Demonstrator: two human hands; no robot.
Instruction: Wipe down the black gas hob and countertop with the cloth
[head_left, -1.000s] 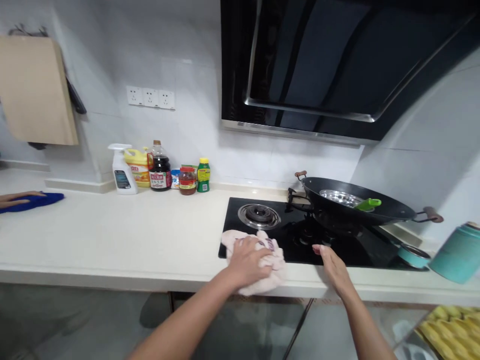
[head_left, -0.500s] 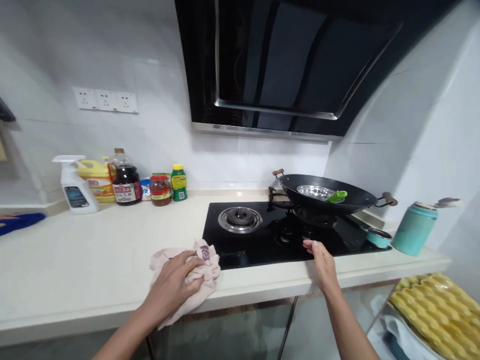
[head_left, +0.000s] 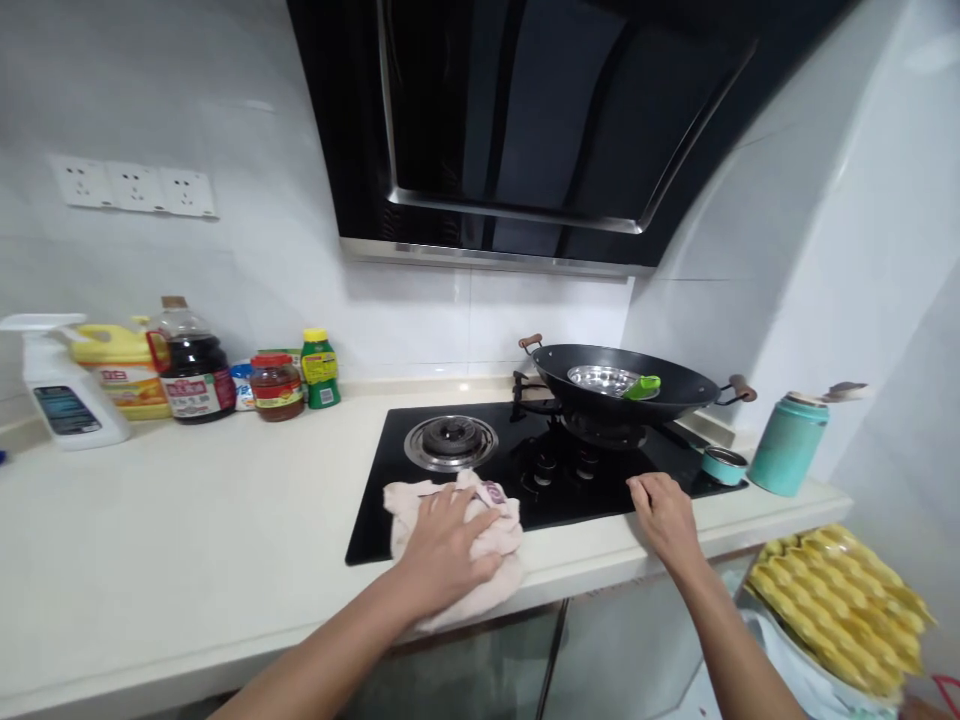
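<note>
A pale pink cloth [head_left: 495,530] lies crumpled over the front left part of the black gas hob [head_left: 382,500] and hangs onto the counter edge. My left hand [head_left: 446,550] presses down on it, fingers bent into the fabric. Near the hob's front right edge, my right hand [head_left: 664,515] is closed with its fingers curled and no object showing in it. The left burner [head_left: 451,440] is bare. On the right burner stands a black wok [head_left: 675,385] with wooden-tipped handles, holding a metal strainer [head_left: 600,378] with a green handle [head_left: 643,387].
To the left stand a spray bottle [head_left: 71,390], a yellow jug [head_left: 124,365], a dark sauce bottle [head_left: 191,365], a red-lidded jar [head_left: 276,388] and a green bottle [head_left: 320,370]. A teal flask [head_left: 787,445] and its cup [head_left: 724,465] sit right. Yellow egg trays [head_left: 840,600] are below. A range hood [head_left: 510,120] overhangs.
My left hand has slid the cloth rightward from the counter onto the hob's front left. My right hand has moved right, away from the knobs, and curled more. The view has turned slightly right.
</note>
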